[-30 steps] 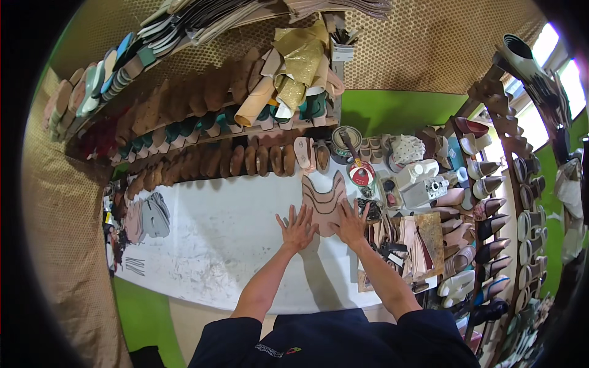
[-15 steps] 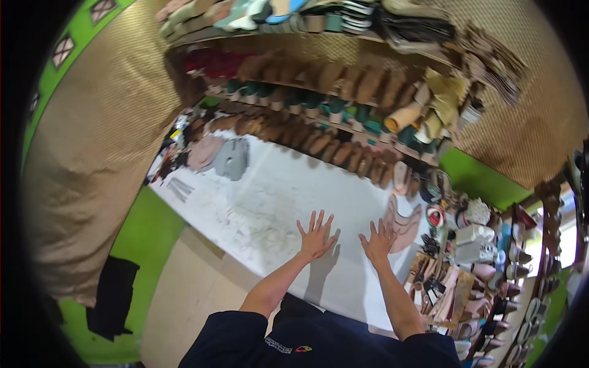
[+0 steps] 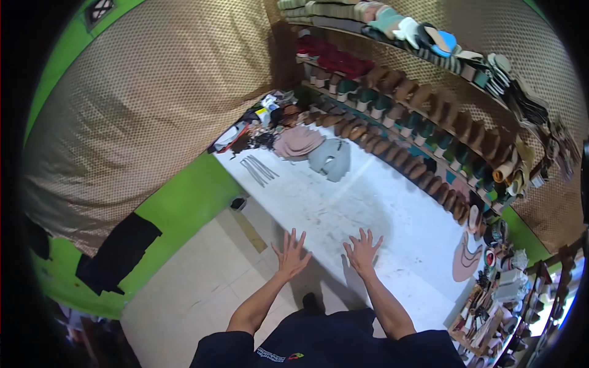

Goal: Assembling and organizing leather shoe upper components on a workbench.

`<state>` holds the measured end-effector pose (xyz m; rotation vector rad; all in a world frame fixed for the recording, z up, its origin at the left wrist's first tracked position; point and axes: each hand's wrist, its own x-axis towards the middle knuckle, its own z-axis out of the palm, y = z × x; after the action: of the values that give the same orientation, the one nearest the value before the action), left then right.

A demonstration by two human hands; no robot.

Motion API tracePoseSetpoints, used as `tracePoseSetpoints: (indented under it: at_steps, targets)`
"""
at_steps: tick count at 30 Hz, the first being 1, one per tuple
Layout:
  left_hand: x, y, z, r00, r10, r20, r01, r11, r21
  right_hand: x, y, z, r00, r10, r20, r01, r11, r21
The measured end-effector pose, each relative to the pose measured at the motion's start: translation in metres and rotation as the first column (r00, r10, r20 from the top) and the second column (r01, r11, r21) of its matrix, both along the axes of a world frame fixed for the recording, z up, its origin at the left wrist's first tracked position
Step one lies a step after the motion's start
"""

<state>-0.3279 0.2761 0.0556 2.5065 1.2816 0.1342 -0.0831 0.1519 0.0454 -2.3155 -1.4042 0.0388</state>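
My left hand (image 3: 292, 254) is open, fingers spread, holding nothing; it hangs at the near edge of a white work table (image 3: 411, 245). To its right my right hand (image 3: 364, 251) is also open and empty, over the tabletop, its fingers apart. Whether it touches the surface I cannot tell. Beyond both hands lie a pile of grey cut pieces (image 3: 331, 161) and a stack of pinkish pieces (image 3: 297, 143). Left of these rest several thin grey strips (image 3: 259, 170). A curved pink piece (image 3: 466, 260) lies at the table's right end.
Brown shoe forms (image 3: 402, 161) line the table's back edge, below shelves (image 3: 423, 138) of more forms and materials. Tools and supplies (image 3: 485, 316) crowd a rack at the right. A black cloth (image 3: 119, 251) hangs on the green wall at left, above a tiled floor (image 3: 190, 300).
The view has swung left, so the table and shelves sit further right. Both hands are now nearer the table's front edge and left side, still open and empty.
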Motion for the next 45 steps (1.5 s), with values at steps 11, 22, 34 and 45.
tracePoseSetpoints:
  at_steps: [11,22,34,45]
  targets:
    - [-0.128,0.097,0.025,0.985,0.168,0.031,-0.169,0.985,0.040,-0.079,0.154,0.016,0.990,0.125,0.058,-0.129,0.989,0.071]
    - [-0.115,0.213,0.030,0.988,0.153,-0.014,-0.153,0.988,-0.005,-0.033,0.327,0.031,0.993,0.077,0.088,-0.090,0.984,0.155]
    - [-0.043,0.383,0.046,0.995,-0.065,-0.074,0.064,0.998,-0.020,0.034,0.521,0.010,0.996,0.020,0.088,-0.044,0.962,0.270]
    - [0.052,0.462,0.024,0.983,-0.181,0.010,0.181,0.982,-0.047,0.057,0.548,0.011,0.988,0.134,-0.073,-0.129,0.989,0.074]
